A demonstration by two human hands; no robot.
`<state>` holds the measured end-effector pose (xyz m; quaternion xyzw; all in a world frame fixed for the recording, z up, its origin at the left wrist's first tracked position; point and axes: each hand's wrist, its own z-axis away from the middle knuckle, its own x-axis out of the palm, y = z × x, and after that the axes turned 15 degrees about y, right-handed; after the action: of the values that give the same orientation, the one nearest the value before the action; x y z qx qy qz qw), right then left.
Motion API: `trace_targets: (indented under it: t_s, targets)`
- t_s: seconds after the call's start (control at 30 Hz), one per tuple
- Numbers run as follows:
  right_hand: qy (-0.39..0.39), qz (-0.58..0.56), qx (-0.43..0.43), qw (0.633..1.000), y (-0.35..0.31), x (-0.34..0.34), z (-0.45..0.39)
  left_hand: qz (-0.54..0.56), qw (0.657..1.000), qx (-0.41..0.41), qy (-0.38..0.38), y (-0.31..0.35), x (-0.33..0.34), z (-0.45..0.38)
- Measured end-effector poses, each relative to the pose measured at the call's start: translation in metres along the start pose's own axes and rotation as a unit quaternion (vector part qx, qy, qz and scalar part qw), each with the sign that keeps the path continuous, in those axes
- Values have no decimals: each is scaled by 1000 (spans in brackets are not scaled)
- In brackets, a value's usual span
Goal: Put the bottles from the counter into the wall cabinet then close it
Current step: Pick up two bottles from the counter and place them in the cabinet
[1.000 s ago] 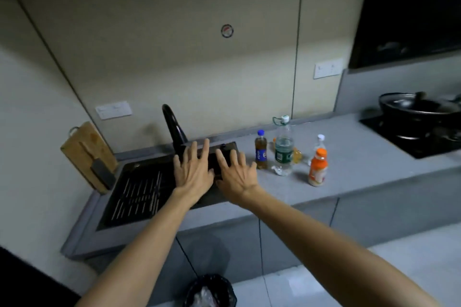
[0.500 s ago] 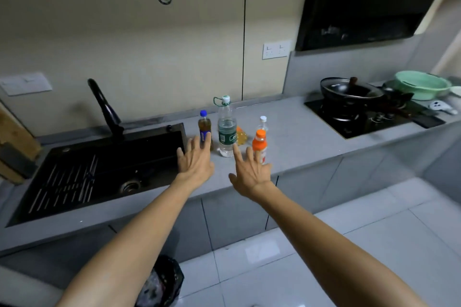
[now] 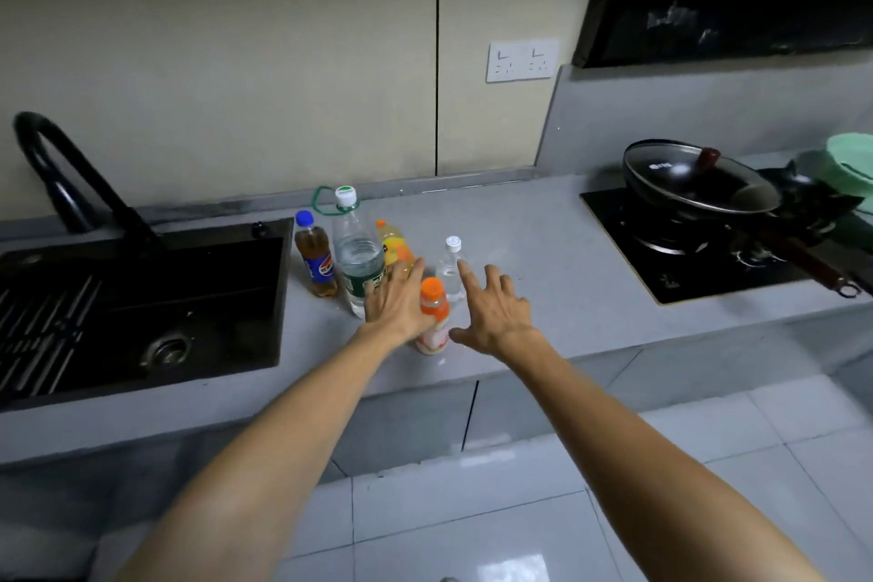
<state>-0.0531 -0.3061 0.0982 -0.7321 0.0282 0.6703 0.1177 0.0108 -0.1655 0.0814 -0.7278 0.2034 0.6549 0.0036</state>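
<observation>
Five bottles are standing clustered on the counter (image 3: 543, 250) between sink (image 3: 141, 307) and stove (image 3: 685, 250). The left hand (image 3: 397, 302) and right hand (image 3: 496, 307) are hovering with fingers spread, flanking the orange-capped bottle (image 3: 433, 312), gripping nothing.

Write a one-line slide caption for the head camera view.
Both open hands, left hand and right hand, reach toward five bottles on the grey counter.
</observation>
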Motion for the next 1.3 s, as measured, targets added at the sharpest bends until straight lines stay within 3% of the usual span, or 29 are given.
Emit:
trace_targets:
  t_s: [0.2,0.27,0.37,0.57,0.7,0.9,1.2,1.3]
  targets:
    - [-19,-2,-20,1000,30,22,-50,22,998,-33,-44,17,47,-43]
    - [-34,-6,-24,999,35,30,-60,74,992,-76,-63,19,57,-50]
    - [-61,-36,-9,997,42,42,-74,196,961,-180,-72,12,74,-57]
    - [-72,-150,59,984,53,81,-105,397,875,-275,-39,-12,110,-48]
    - [-42,-154,67,985,55,103,-119,411,865,-282,-62,-18,123,-45]
    - [-72,-169,104,977,51,140,-135,407,858,-305,-66,-20,135,-42]
    - [-59,-352,220,908,30,189,-156,449,810,-378,-7,-33,156,-35]
    - [-29,-426,282,860,20,200,-160,468,791,-394,2,-42,154,-26]
